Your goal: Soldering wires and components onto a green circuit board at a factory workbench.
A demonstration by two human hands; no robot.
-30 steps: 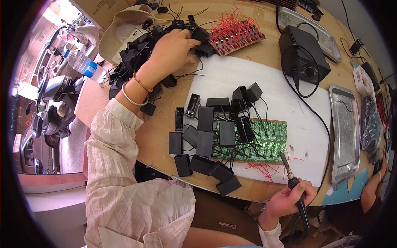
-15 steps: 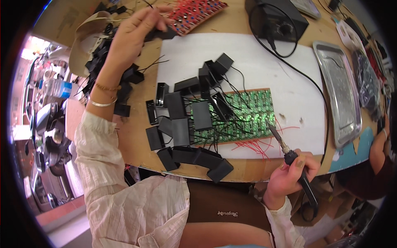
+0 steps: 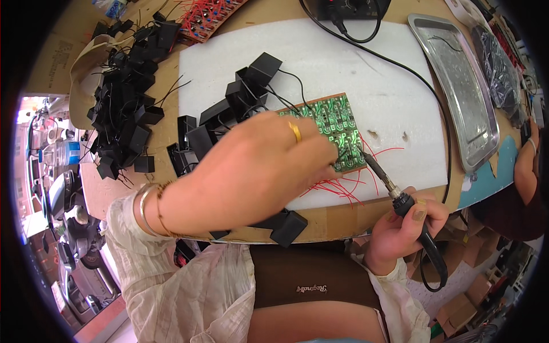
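My right hand (image 3: 407,228) is wrapped round a soldering iron (image 3: 402,200), its tip at the right edge of a green circuit board (image 3: 326,123). My left hand (image 3: 269,160) reaches over the board with fingers curled and pressed together. Whatever they hold is hidden beneath them. Black boxes with black wires (image 3: 213,117) lie along the board's left and far side, partly covered by my left hand and forearm. Red wires (image 3: 343,188) stick out from the board's near edge. Under the board lies a white foam sheet (image 3: 394,120).
A heap of black boxes (image 3: 128,97) lies at the left. At the back are a red board with components (image 3: 209,17) and a black soldering station (image 3: 360,8), whose cable (image 3: 403,67) crosses the foam. A metal tray (image 3: 457,97) stands right; another person's arm (image 3: 523,200) shows beyond.
My left hand has come from the far left, by the red board, toward me and right, over the green board. The view has shifted slightly. The iron stays at the board's right edge.
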